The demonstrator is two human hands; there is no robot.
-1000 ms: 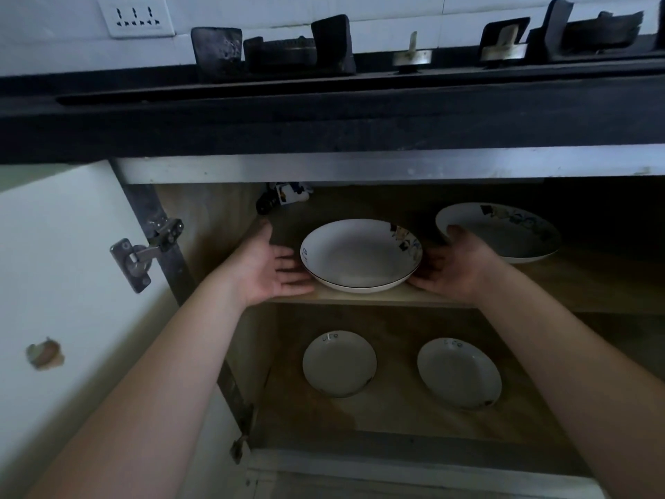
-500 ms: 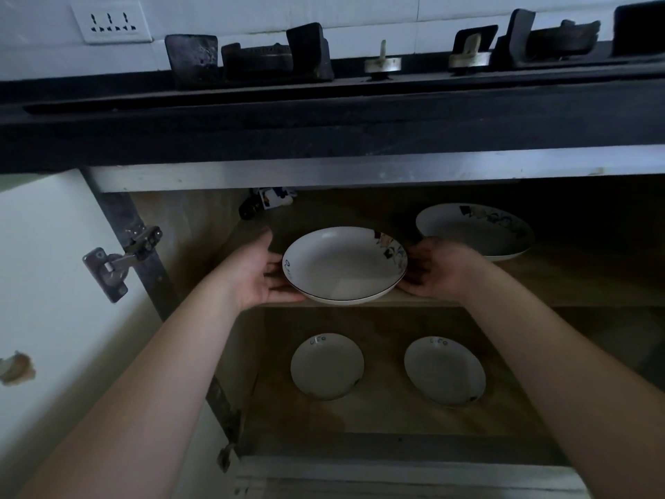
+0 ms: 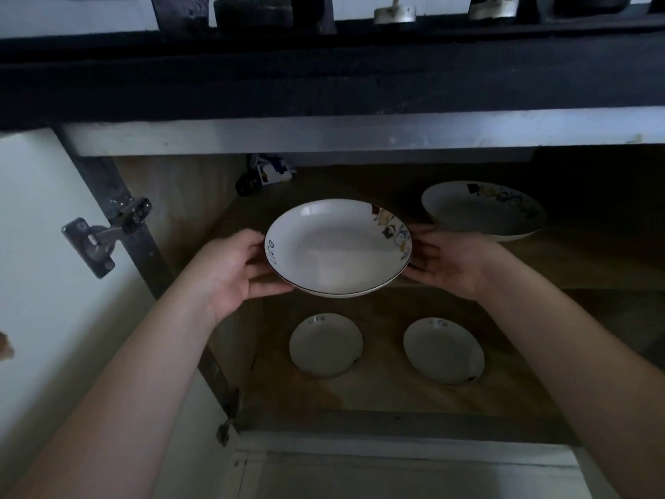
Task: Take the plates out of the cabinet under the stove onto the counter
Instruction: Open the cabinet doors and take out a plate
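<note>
A deep white plate (image 3: 334, 250) with a dark rim and a coloured print is held at the front of the upper shelf, slightly tilted toward me. My left hand (image 3: 230, 268) grips its left edge and my right hand (image 3: 449, 261) grips its right edge. A second printed deep plate (image 3: 482, 210) rests further back right on the same shelf. Two small white plates (image 3: 325, 345) (image 3: 444, 351) lie side by side on the cabinet floor. The dark counter edge (image 3: 324, 84) with the stove runs above the opening.
The cabinet door (image 3: 46, 282) stands open at left, its metal hinge (image 3: 104, 235) jutting out. A small dark object with a label (image 3: 266, 174) lies at the back left of the shelf. Stove burner supports (image 3: 252, 12) line the top edge.
Both hands closed on the front plate and lifted it off the shelf, drawing it forward toward me. My view has dropped lower and closer to the cabinet.
</note>
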